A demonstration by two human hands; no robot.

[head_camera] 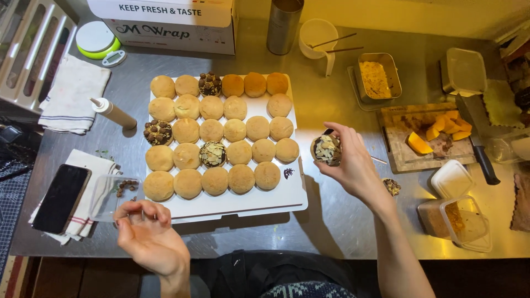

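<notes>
Steel counter (331, 221) | clear tub (107, 196): nuts | left hand (146, 234) pinched empty | right hand (350, 160) grips topped bun (327, 150)

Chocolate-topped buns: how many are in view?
4 chocolate-topped buns. Three lie on the white tray: one in the back row, one at the left edge, one mid-tray. The right hand holds the fourth bun. None seems hidden.

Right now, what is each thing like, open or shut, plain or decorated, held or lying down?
Right hand: holding a chocolate-and-almond topped bun.
Left hand: fingers pinched, beside the small clear tub.
Small clear tub: open, few nuts left.
Buns on the white board: mostly plain, four topped.
Squeeze bottle: lying down.
Phone: screen dark.
</notes>
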